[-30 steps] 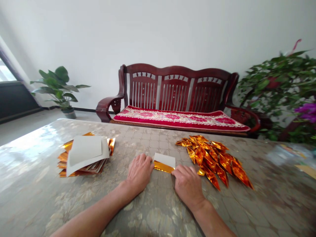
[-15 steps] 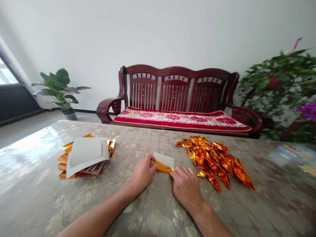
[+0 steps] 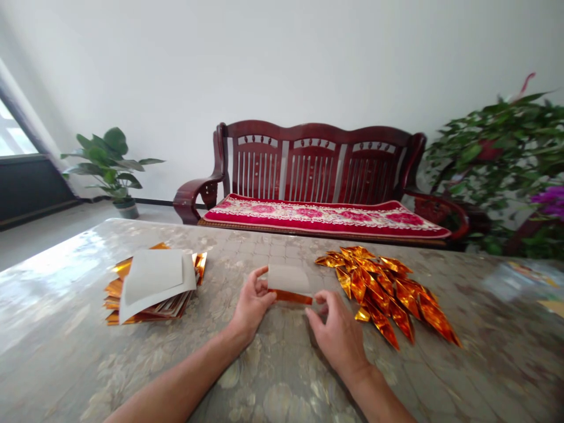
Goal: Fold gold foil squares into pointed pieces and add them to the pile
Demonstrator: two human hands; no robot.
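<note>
Right hand loosens, fingers parted, while the left hand pinches a folded paper tilted up over the table.

It lay flat between both hands a second ago; now it looks firmly creased. Gold shapes lie right, stacked sheets left.

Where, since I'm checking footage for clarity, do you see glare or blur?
Head view: white glare on the table at far left, bright glints on the foil pile; head view again: the held paper looks slightly soft, and the plastic at far right is blurred.
</note>
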